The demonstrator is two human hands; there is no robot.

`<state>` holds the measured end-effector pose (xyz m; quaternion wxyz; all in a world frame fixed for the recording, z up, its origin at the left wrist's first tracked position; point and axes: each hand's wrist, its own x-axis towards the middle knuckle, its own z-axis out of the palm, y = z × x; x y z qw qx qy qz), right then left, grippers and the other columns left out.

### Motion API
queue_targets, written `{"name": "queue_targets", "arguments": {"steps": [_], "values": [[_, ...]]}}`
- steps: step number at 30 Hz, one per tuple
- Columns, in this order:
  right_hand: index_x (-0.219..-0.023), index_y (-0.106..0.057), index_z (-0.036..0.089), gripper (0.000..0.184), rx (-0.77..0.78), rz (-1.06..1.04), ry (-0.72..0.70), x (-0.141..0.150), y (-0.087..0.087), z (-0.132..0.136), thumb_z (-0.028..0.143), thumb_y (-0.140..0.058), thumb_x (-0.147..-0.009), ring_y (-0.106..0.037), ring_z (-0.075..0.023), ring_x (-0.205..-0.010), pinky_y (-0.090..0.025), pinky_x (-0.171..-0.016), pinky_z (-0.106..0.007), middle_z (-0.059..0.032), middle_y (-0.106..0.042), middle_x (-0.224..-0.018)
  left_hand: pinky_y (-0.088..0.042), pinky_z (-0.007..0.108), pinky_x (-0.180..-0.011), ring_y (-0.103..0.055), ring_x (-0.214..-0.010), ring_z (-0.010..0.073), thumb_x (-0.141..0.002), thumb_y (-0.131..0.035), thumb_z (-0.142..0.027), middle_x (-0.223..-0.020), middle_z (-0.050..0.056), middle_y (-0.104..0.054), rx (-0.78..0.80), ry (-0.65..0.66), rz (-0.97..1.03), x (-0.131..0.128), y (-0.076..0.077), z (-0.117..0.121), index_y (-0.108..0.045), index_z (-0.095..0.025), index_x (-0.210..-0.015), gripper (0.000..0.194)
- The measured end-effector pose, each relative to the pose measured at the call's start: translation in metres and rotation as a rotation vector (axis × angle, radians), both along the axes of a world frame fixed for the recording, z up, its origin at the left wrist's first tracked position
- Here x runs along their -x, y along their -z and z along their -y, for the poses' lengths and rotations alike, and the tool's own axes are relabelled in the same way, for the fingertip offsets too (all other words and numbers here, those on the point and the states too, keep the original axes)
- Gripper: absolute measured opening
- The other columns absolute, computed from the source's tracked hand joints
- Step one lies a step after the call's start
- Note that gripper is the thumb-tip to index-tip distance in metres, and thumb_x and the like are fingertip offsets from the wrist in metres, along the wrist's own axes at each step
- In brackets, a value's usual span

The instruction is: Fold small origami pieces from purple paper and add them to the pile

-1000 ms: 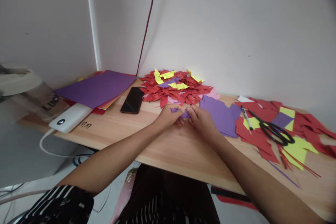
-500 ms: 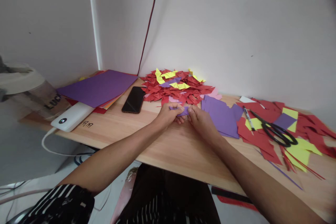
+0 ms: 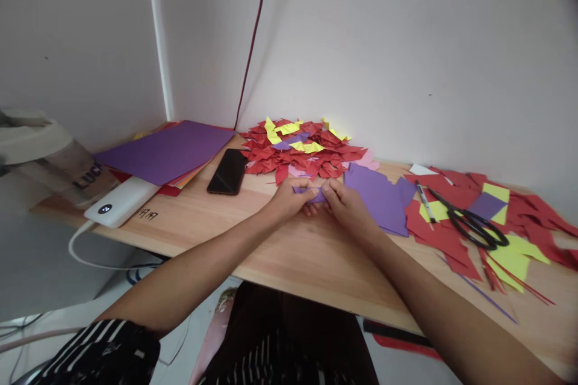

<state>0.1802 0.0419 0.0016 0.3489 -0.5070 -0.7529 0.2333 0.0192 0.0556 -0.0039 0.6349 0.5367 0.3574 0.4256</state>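
My left hand (image 3: pixel 289 197) and my right hand (image 3: pixel 345 204) meet over the middle of the wooden table (image 3: pixel 289 252). Both pinch a small folded purple paper piece (image 3: pixel 311 194) between fingers and thumbs, low over the tabletop. Just behind it lies a heap of folded red, yellow and purple paper pieces (image 3: pixel 302 153). Cut purple paper sheets (image 3: pixel 379 195) lie right of my right hand.
A black phone (image 3: pixel 228 171), a white power bank (image 3: pixel 120 201) with its cable, and a stack of coloured sheets topped in purple (image 3: pixel 167 150) lie at left. Black scissors (image 3: pixel 472 222), a pen (image 3: pixel 424 200) and red and yellow scraps (image 3: pixel 510 234) cover the right. A wall stands close behind.
The hands stay together on the purple piece, with only slight finger shifts; the view wobbles a little.
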Motion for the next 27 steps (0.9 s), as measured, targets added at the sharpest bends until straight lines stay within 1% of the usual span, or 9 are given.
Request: {"name": "queue_targets", "arguments": {"steps": [3, 6, 10, 12, 14, 17, 20, 25, 27], "values": [[-0.068, -0.044, 0.022, 0.03, -0.022, 0.011, 0.017, -0.0013, -0.0031, 0.0013, 0.036, -0.038, -0.094, -0.047, -0.0138, -0.06, -0.035, -0.059, -0.026, 0.0016, -0.051, -0.062, -0.049, 0.019, -0.047, -0.062, -0.05, 0.0108, -0.081, -0.062, -0.023, -0.064, 0.005, -0.066, 0.015, 0.051, -0.031, -0.0006, 0.0003, -0.0009, -0.059, -0.01, -0.073, 0.016], [-0.066, -0.043, 0.021, 0.032, -0.043, 0.012, 0.038, -0.0037, -0.0043, 0.0019, 0.036, -0.039, -0.094, -0.045, -0.0132, -0.059, -0.034, -0.059, -0.026, 0.0021, -0.049, -0.061, -0.048, 0.019, -0.048, -0.063, -0.053, 0.0109, -0.082, -0.062, -0.029, -0.065, 0.006, -0.067, 0.006, 0.035, -0.06, -0.0001, 0.0009, -0.0015, -0.06, -0.01, -0.073, 0.021], [-0.062, -0.039, 0.022, 0.037, -0.06, -0.047, 0.083, -0.0034, -0.0034, 0.0011, 0.043, -0.044, -0.092, -0.04, -0.0124, -0.057, -0.032, -0.056, -0.025, 0.0031, -0.042, -0.059, -0.046, 0.017, -0.049, -0.058, -0.05, 0.0084, -0.081, -0.062, -0.027, -0.062, 0.004, -0.065, -0.114, -0.057, -0.113, 0.0021, 0.0024, -0.0015, -0.062, -0.011, -0.073, 0.018], [-0.063, -0.041, 0.021, 0.037, -0.038, -0.075, 0.055, -0.0014, -0.0029, 0.0007, 0.044, -0.044, -0.091, -0.04, -0.0126, -0.057, -0.032, -0.055, -0.025, 0.003, -0.042, -0.059, -0.044, 0.017, -0.051, -0.057, -0.051, 0.0076, -0.08, -0.062, -0.027, -0.06, 0.003, -0.063, -0.208, -0.072, -0.163, 0.0028, 0.0023, -0.0007, -0.063, -0.011, -0.071, 0.019], [-0.065, -0.045, 0.021, 0.035, -0.021, -0.085, 0.023, 0.001, -0.0028, 0.0007, 0.044, -0.044, -0.091, -0.042, -0.0132, -0.059, -0.034, -0.056, -0.025, 0.0022, -0.044, -0.06, -0.044, 0.017, -0.052, -0.056, -0.05, 0.0072, -0.081, -0.062, -0.027, -0.057, 0.001, -0.061, -0.255, -0.064, -0.192, 0.0025, 0.0019, 0.0, -0.063, -0.011, -0.068, 0.02], [-0.066, -0.046, 0.021, 0.033, -0.023, -0.102, 0.029, 0.0036, -0.003, 0.0013, 0.042, -0.044, -0.091, -0.044, -0.014, -0.062, -0.035, -0.059, -0.025, 0.0011, -0.048, -0.063, -0.045, 0.018, -0.052, -0.055, -0.049, 0.0073, -0.08, -0.062, -0.026, -0.058, 0.002, -0.062, -0.2, -0.04, -0.151, 0.0007, 0.0026, -0.0003, -0.062, -0.011, -0.07, 0.019], [-0.068, -0.045, 0.021, 0.032, -0.005, -0.12, 0.036, 0.004, -0.0026, 0.0009, 0.041, -0.041, -0.092, -0.046, -0.0145, -0.064, -0.036, -0.061, -0.026, 0.0003, -0.051, -0.066, -0.046, 0.018, -0.052, -0.056, -0.049, 0.0073, -0.079, -0.062, -0.024, -0.061, 0.003, -0.064, -0.153, -0.052, -0.094, -0.0009, 0.0052, -0.0023, -0.062, -0.011, -0.072, 0.015], [-0.068, -0.045, 0.022, 0.035, 0.114, -0.15, 0.003, 0.0, -0.0004, -0.0026, 0.045, -0.038, -0.094, -0.043, -0.0137, -0.055, -0.034, -0.056, -0.026, 0.0028, -0.045, -0.058, -0.045, 0.017, -0.049, -0.057, -0.049, 0.0076, -0.078, -0.063, -0.023, -0.06, 0.003, -0.063, -0.112, -0.071, -0.065, -0.0002, 0.0057, -0.0029, -0.061, -0.01, -0.071, 0.015], [-0.068, -0.045, 0.022, 0.036, 0.095, -0.131, 0.018, -0.0017, -0.0004, -0.003, 0.045, -0.04, -0.094, -0.044, -0.014, -0.057, -0.035, -0.057, -0.026, 0.0023, -0.047, -0.058, -0.046, 0.017, -0.049, -0.058, -0.05, 0.008, -0.079, -0.062, -0.024, -0.061, 0.004, -0.064, -0.089, -0.041, -0.064, 0.0002, 0.0038, -0.0018, -0.061, -0.01, -0.07, 0.016]]}}
